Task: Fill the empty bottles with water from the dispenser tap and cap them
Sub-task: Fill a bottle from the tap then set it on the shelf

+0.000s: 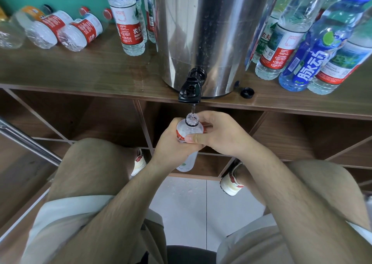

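Clear thin plastic forms the water bottle (pixel 190 129), red-and-white labelled, held upright and uncapped just below the front edge of the wooden counter (pixel 90 70). The left hand (pixel 171 144) and the right hand (pixel 219 136) are together, both wrapped round its upper body, with the right thumb lying across the label. The bottle's lower end shows beneath the hands, unsupported from below.

A thin stream of water (pixel 193 109) falls from the black dispenser tap (pixel 190 90) into the open neck; the fill level cannot be read.

Handling, as judged: the wall is soft and will dent under a hard squeeze, pushing water out of the open mouth. The bottle is light when empty and grows heavier as it fills, and splashes would make it slippery. The labelled shoulder, where the wall is stiffer, is the sound place to hold.

A loose black cap (pixel 247 92) lies on the counter just right of the stainless-steel dispenser (pixel 207 32), probably this bottle's.

Farther back, capped bottles (pixel 80 32) that look empty lie on their sides at the left. Upright bottles stand at the right, among them a blue drink bottle (pixel 306 62).
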Demonstrator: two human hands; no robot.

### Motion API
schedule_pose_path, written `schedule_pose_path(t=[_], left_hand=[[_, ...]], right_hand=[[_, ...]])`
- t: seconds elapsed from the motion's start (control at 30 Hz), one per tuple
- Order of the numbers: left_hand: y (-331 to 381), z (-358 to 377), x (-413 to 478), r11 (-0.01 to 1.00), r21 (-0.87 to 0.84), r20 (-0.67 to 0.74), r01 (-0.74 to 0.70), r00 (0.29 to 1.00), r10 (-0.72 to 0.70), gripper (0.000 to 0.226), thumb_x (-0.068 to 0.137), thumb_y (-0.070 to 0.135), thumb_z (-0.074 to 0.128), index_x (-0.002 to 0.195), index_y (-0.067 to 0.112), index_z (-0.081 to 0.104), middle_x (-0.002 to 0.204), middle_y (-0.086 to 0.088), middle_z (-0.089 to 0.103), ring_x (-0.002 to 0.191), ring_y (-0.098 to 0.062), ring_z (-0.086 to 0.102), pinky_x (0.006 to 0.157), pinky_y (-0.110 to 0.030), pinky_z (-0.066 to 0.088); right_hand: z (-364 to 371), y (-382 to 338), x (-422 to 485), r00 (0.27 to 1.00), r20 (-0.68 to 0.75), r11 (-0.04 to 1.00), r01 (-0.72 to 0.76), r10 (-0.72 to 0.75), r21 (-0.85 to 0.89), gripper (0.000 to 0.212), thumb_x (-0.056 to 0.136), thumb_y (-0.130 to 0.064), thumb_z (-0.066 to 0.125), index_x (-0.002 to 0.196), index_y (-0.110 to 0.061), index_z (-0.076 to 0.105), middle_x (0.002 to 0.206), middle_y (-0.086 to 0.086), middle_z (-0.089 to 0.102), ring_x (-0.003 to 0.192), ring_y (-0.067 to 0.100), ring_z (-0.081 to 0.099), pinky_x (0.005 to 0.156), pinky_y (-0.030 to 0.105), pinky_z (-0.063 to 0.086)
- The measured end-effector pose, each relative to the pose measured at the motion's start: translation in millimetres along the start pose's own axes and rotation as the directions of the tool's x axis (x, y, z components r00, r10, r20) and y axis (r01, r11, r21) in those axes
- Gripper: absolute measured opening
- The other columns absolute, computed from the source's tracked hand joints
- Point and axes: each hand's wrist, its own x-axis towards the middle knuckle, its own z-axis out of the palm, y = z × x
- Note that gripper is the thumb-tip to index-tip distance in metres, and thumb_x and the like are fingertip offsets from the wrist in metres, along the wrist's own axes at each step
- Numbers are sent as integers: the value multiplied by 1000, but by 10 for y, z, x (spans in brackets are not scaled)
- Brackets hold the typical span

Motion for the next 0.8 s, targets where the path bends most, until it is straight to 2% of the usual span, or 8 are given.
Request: schedule_pose_path(t=[0.2, 0.33, 0.43, 0.57, 0.67, 0.8], left_hand=[[6, 3, 1, 1000, 13, 4, -5, 1000, 5, 58, 79, 25, 89, 128, 23, 57, 112, 8, 69, 103, -12, 68, 88, -31, 57], [11, 8, 1, 1000, 4, 6, -21, 1000, 21, 49, 79, 23, 89, 112, 38, 57, 106, 12, 70, 97, -5, 69, 81, -23, 54], [15, 7, -6, 1000, -5, 5, -15, 1000, 15, 50, 75, 28, 88, 114, 37, 57, 103, 14, 71, 97, -4, 69, 78, -19, 54], [16, 5, -10, 1000, -11, 9, -5, 1000, 5, 53, 76, 26, 89, 115, 38, 55, 103, 15, 69, 96, 7, 66, 71, -11, 51], [15, 11, -5, 1000, 14, 5, -5, 1000, 5, 54, 79, 23, 89, 118, 35, 53, 105, 16, 68, 96, -1, 67, 72, -11, 49], [22, 12, -13, 1000, 18, 4, -2, 1000, 2, 53, 81, 24, 88, 119, 34, 53, 106, 15, 67, 95, -3, 67, 73, -13, 48]], right_hand=[[0, -6, -14, 1000, 1, 1000, -3, 3, 2, 49, 80, -36, 90, 124, -32, 69, 115, -15, 74, 106, 3, 68, 97, 36, 59], [-3, -11, -11, 1000, 2, 1000, 3, -3, 12, 47, 80, -34, 90, 123, -32, 70, 115, -14, 74, 106, 4, 69, 96, 36, 59], [-2, -7, -9, 1000, 3, 1000, 6, -6, -1, 47, 80, -36, 90, 123, -33, 70, 114, -16, 74, 105, 2, 68, 95, 33, 59], [0, 6, -6, 1000, 4, 1000, 8, -8, 11, 45, 80, -36, 90, 119, -37, 69, 112, -17, 74, 104, 0, 69, 93, 29, 58], [0, 14, -5, 1000, 3, 1000, 17, -17, -1, 42, 80, -37, 90, 114, -40, 67, 110, -19, 73, 102, -2, 68, 91, 26, 58], [5, 21, 0, 1000, -7, 1000, 19, -19, 0, 45, 79, -36, 91, 120, -33, 71, 112, -15, 75, 103, 3, 70, 93, 33, 59]])
